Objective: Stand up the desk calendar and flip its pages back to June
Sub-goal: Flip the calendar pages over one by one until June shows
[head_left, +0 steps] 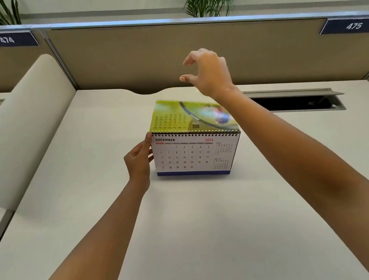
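Beige desk [191, 222] is carrying the desk calendar [196, 154], standing upright mid-desk, December 2026 facing the camera. Left hand [139, 163] is gripping its left edge. Right hand [208, 72] is hovering above, fingers curled apart, empty. Green page [187, 114] is blurring behind the spiral.

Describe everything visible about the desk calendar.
The desk calendar stands upright on the pale desk, tent-style, with a black wire spiral on top and a blue base strip. Its white front page reads DECEMBER 2026. A blurred green picture page lies over behind the spiral. The left hand grips its left edge; the right hand hovers open above, not touching.
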Motion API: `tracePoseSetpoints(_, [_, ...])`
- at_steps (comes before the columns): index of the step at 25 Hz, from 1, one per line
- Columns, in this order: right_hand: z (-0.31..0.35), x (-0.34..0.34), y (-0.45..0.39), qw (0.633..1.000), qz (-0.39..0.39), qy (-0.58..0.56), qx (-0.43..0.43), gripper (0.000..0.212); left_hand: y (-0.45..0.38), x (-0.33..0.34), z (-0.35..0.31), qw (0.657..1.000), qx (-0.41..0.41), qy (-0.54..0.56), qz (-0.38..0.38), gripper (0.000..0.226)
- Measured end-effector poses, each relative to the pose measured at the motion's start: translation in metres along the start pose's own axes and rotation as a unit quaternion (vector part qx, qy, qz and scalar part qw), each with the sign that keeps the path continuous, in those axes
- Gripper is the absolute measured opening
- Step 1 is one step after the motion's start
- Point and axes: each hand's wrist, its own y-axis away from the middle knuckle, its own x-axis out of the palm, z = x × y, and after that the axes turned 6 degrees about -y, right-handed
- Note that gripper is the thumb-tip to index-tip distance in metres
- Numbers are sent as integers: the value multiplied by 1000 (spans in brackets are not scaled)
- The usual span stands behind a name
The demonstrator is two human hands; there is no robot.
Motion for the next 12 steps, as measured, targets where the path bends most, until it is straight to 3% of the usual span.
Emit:
tracePoseSetpoints(2, [-2,12,20,995,-72,-27,-60,29,0,1,-1,1000,-4,1,-4,24])
tracePoseSetpoints(5, [-5,41,73,961,-150,-53,-224,20,0,2,-2,1000,-13,1,-4,26])
tracePoseSetpoints(8, [-18,87,131,923,-106,-3,-369,17,-1,4,-4,1000,-21,8,-13,28])
tracePoseSetpoints(12, [-43,147,189,906,17,115,-406,24,-1,5,-5,1000,-15,2,-13,26])
